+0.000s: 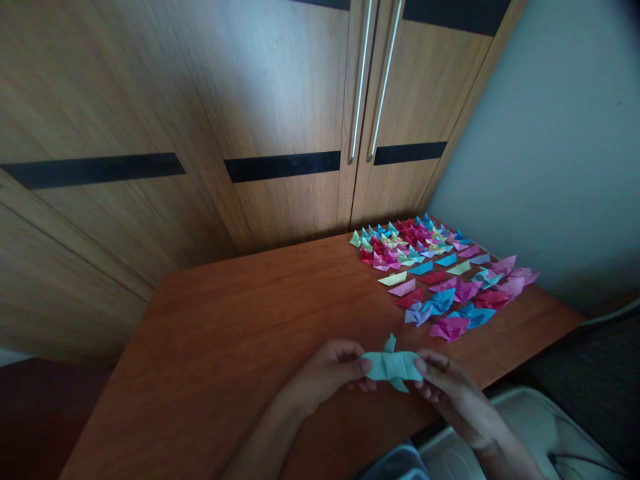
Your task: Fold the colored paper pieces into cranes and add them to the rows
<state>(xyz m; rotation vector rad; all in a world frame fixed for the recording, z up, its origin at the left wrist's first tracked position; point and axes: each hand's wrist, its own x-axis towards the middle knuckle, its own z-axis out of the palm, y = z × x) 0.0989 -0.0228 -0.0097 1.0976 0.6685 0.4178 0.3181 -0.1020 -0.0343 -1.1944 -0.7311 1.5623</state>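
A mint-green folded paper [395, 366] is held level above the front part of the table, with small pointed flaps sticking out above and below its middle. My left hand [340, 367] pinches its left end between thumb and fingers. At the other end, my right hand [447, 383] grips the paper in the same way. Beyond my hands lie folded paper pieces in many colours; the nearest is a magenta one [450, 328], with a lilac one [418, 313] and a blue one [474, 315] close by.
The reddish-brown table [225, 320] stands against a wooden wardrobe [280, 87] with long metal handles. Several rows of small folded papers [400, 243] cover its back right corner. Beside the table's right edge are a grey wall [560, 133] and a pale seat-like object [540, 427].
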